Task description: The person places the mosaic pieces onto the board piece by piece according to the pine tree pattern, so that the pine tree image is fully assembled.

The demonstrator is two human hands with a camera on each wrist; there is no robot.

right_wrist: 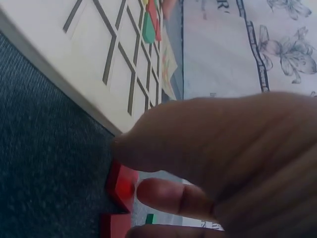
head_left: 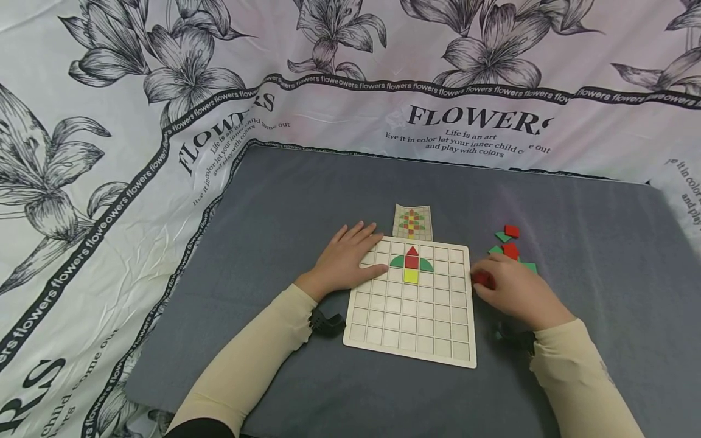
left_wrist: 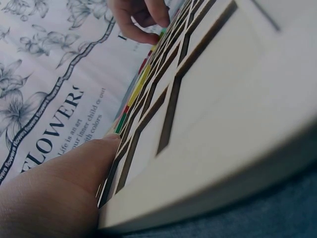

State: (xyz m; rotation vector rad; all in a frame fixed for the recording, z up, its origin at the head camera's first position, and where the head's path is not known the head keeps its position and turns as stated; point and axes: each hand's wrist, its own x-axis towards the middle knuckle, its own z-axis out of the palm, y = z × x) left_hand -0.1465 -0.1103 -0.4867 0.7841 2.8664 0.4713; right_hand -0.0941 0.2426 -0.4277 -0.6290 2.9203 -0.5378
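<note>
A pale gridded board (head_left: 402, 316) lies on the grey table. On it a red triangle (head_left: 412, 251), a red square tile (head_left: 412, 262), a yellow tile (head_left: 411, 276) and two green rounded pieces (head_left: 426, 265) form a small figure near the far edge. My left hand (head_left: 350, 258) rests spread on the board's left side, thumb stretched toward the green piece. Beside the right edge, my right hand (head_left: 517, 286) pinches a red tile (right_wrist: 124, 186) between thumb and fingertip, low over the cloth. Another red piece (right_wrist: 115, 225) lies close by.
A small pattern card (head_left: 412, 222) with a coloured tree-like figure lies at the board's far edge. Loose red tiles (head_left: 512, 231) and green pieces (head_left: 502, 236) lie right of the board, some partly hidden by my right hand. Flower-printed cloth (head_left: 328, 115) surrounds the table.
</note>
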